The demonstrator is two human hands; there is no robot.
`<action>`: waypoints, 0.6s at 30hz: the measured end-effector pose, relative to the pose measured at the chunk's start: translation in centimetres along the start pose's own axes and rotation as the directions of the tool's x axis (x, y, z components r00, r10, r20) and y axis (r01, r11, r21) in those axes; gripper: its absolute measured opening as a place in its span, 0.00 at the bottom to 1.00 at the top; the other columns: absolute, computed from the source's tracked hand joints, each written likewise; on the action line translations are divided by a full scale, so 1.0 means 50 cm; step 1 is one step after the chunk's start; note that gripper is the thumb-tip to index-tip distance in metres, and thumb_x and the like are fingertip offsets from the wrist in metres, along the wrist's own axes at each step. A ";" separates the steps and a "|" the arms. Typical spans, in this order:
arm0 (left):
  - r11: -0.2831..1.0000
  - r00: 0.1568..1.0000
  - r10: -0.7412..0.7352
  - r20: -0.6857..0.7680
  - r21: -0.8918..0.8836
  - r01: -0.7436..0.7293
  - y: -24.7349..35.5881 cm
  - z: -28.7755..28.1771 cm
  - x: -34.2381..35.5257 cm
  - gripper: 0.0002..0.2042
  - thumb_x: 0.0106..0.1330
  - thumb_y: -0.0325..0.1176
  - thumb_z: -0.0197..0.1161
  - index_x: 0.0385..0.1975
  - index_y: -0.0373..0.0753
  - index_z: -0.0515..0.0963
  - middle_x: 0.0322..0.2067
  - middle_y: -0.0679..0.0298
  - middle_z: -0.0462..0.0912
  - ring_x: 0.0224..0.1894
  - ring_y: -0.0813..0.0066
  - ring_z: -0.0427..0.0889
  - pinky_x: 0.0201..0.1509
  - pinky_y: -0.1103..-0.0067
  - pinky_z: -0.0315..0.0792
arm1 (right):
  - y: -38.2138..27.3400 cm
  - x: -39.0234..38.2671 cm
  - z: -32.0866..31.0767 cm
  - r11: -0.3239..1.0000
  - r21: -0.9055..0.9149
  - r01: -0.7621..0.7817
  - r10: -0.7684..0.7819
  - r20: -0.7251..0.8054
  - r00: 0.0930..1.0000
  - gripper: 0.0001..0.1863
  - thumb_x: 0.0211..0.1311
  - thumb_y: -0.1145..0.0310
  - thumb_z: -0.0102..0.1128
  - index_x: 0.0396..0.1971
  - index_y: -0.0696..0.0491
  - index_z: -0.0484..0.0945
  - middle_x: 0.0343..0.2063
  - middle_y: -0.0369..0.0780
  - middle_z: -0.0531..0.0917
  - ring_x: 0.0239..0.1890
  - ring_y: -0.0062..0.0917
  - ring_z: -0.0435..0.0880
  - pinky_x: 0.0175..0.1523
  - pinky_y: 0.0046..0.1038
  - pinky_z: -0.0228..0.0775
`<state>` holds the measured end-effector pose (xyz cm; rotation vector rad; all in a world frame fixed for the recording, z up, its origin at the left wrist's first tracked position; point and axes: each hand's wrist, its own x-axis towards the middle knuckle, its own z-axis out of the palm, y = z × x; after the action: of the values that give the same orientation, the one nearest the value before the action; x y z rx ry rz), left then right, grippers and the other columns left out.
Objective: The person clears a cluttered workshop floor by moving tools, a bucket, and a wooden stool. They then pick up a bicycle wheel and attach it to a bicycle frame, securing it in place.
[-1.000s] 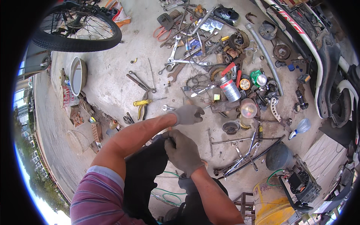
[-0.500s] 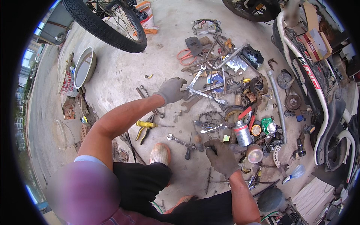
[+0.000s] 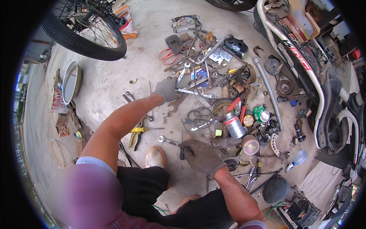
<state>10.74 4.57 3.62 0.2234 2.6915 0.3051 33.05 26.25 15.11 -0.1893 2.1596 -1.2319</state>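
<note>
Head view: left hand (image 3: 164,90), gloved, with grip partly curled, beside the meeting ends of two silver wrenches (image 3: 195,93) on the concrete floor (image 3: 103,84); cannot tell whether clasping either. Right hand (image 3: 203,155), gloved, with grip bent downward at a black-handled screwdriver (image 3: 182,154) and the right end of a smaller wrench (image 3: 167,141); cannot tell how far closed or whether holding either. To the left, a yellow-handled screwdriver (image 3: 139,129); to the right, a silver can (image 3: 234,126)

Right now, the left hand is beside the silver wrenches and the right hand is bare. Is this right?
Not entirely: the head view shows the right hand wearing a grey-brown glove. The left hand is indeed beside the silver wrenches.
</note>
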 end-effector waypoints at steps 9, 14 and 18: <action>0.989 0.969 0.144 -0.201 0.070 -0.132 -0.036 -0.005 0.037 0.25 0.56 0.46 0.74 0.49 0.40 0.78 0.46 0.50 0.83 0.48 0.48 0.84 0.51 0.59 0.78 | 0.018 -0.021 -0.002 0.997 -0.061 0.053 -0.058 -0.079 0.995 0.16 0.68 0.62 0.56 0.51 0.52 0.83 0.43 0.48 0.87 0.46 0.43 0.86 0.55 0.42 0.76; 0.983 0.967 0.152 -0.207 0.133 -0.126 -0.034 0.002 0.055 0.25 0.59 0.48 0.73 0.50 0.40 0.76 0.45 0.50 0.83 0.48 0.48 0.84 0.49 0.57 0.78 | 0.033 -0.034 0.000 0.994 -0.109 -0.003 -0.002 -0.043 0.999 0.17 0.67 0.64 0.56 0.51 0.53 0.82 0.44 0.50 0.87 0.48 0.46 0.86 0.56 0.44 0.75; 0.990 0.971 0.096 -0.219 0.127 -0.069 -0.028 0.000 0.075 0.25 0.60 0.52 0.72 0.48 0.39 0.76 0.44 0.51 0.84 0.48 0.48 0.85 0.48 0.56 0.78 | 0.038 -0.043 0.000 0.995 -0.095 -0.010 0.006 -0.047 0.999 0.17 0.67 0.65 0.55 0.51 0.54 0.83 0.44 0.50 0.87 0.47 0.46 0.86 0.56 0.44 0.75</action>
<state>7.23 3.98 1.81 0.3571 2.9329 0.2059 35.08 28.17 14.55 -0.1936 2.2592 -1.1403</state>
